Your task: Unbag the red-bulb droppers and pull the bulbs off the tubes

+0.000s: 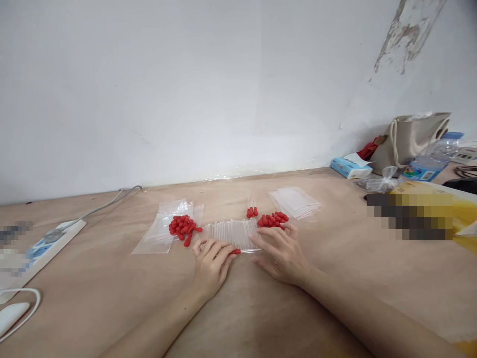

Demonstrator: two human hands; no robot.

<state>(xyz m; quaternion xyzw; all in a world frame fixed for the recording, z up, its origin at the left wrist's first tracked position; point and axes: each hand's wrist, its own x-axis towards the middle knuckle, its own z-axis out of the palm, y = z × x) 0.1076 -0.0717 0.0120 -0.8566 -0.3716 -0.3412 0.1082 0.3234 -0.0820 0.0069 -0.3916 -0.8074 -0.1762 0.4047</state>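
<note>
My left hand [212,263] pinches a red rubber bulb [236,251] at the near edge of a row of thin clear tubes [233,233]. One clear tube [250,251] lies crosswise, extending right from that bulb. My right hand [285,254] hovers over this tube's right end with its fingers apart; whether a fingertip touches it is unclear. Behind the row, a few clear tubes end in red bulbs [252,213]. A heap of red bulbs [182,226] sits to the left, and another heap of red bulbs [274,219] is partly behind my right fingers.
Clear plastic bags [154,236] lie under the left heap, and more bags [296,203] at the back right. A power strip [55,251] stands far left. To the right are a tissue pack [350,166], a cloth bag [410,141] and a plastic bottle [427,166].
</note>
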